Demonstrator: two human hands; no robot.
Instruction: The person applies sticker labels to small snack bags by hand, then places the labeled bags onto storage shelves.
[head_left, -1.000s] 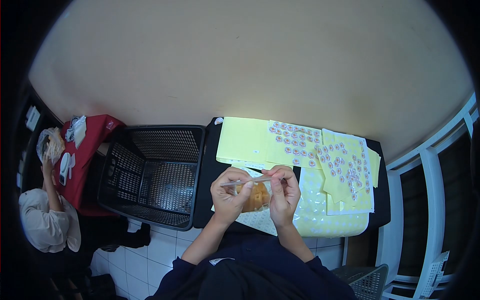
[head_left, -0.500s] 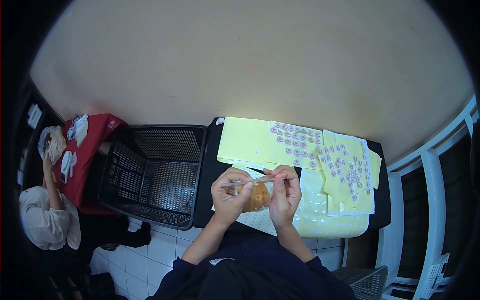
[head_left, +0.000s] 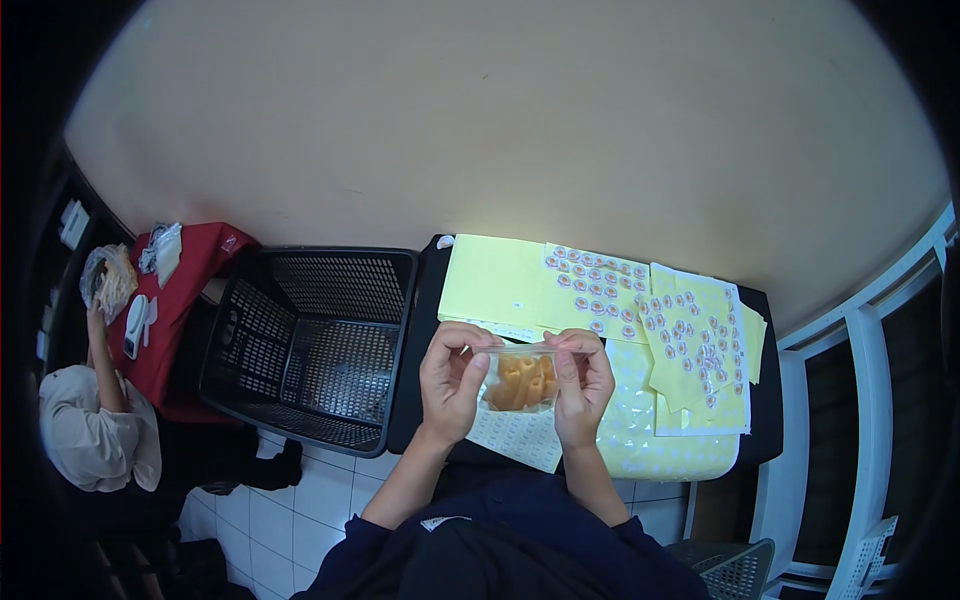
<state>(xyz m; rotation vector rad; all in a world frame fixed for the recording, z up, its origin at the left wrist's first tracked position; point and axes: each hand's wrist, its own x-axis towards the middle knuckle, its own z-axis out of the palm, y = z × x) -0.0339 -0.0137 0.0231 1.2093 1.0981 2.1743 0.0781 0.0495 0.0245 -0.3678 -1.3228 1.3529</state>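
Both of my hands hold a small clear plastic bag [head_left: 523,380] filled with orange-yellow tube-shaped pieces, above the near edge of a black table [head_left: 425,330]. My left hand [head_left: 450,382] pinches the bag's left top corner. My right hand [head_left: 583,385] pinches its right top corner. The bag hangs flat between them, facing me. Beneath the bag lies a white sheet of small labels [head_left: 518,436].
Yellow sheets [head_left: 492,282] carrying several round stickers [head_left: 598,288] cover the table, more to the right [head_left: 700,345]. An empty black plastic basket [head_left: 310,345] stands to the left. Further left, another person [head_left: 90,440] sits at a red-covered table [head_left: 185,275]. White tiled floor lies below.
My hands have moved apart along the bag's top edge to its corners, and the bag now hangs flat and fully visible between them instead of being half covered.
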